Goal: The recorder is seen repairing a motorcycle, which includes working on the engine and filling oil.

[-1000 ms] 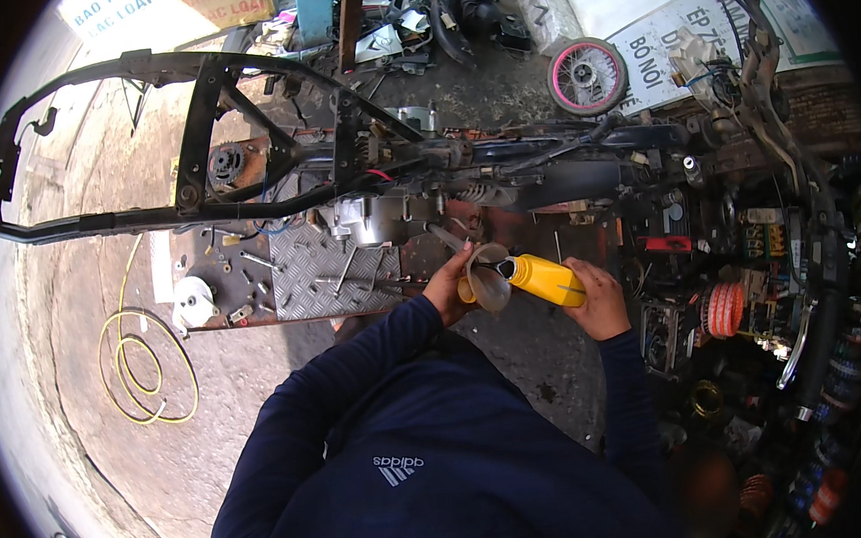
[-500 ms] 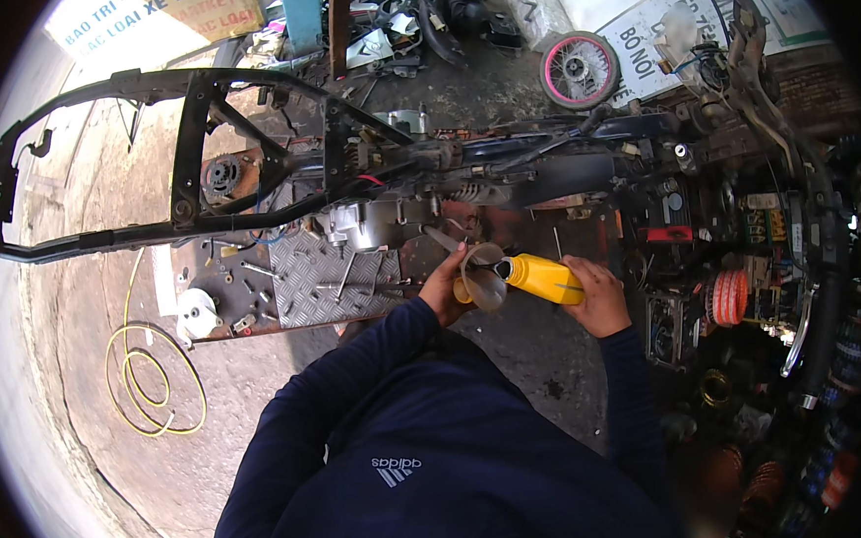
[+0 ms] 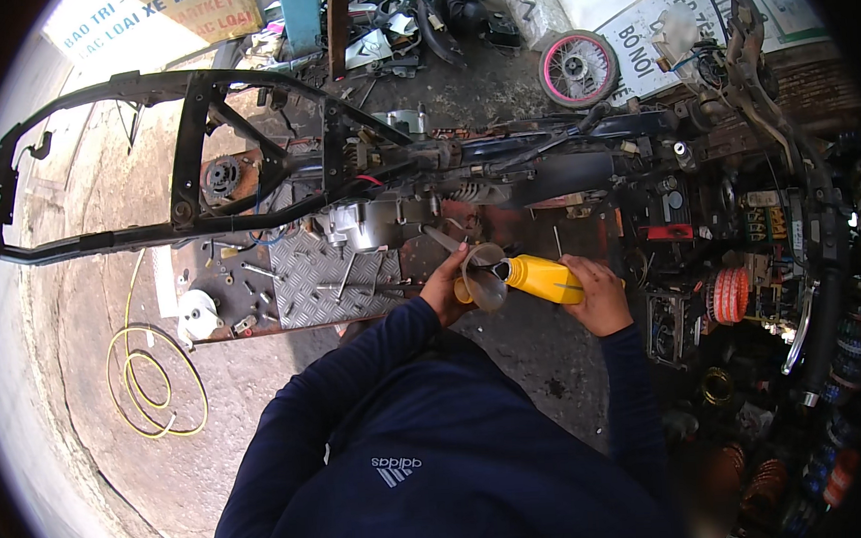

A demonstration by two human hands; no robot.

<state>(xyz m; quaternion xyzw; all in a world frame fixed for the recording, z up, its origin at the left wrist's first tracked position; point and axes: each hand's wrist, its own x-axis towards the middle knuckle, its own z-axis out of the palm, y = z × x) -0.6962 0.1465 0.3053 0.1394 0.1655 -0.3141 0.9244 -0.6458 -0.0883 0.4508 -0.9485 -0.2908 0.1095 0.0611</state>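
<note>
My left hand is closed round a cloudy, translucent funnel, whose spout runs up and left toward the grey metal engine. Something yellow shows beside my left fingers; I cannot make out what it is. A yellow plastic bottle lies tilted in my right hand, with its open neck at the funnel's rim. Whether liquid is flowing is too small to tell. Above the engine stretches a bare black motorcycle frame.
Loose bolts and tools lie on a work stand with a metal tread plate. A coiled yellow hose rests on the floor at left. Crowded parts and an orange coil are at right. A pink-rimmed wheel leans at the back.
</note>
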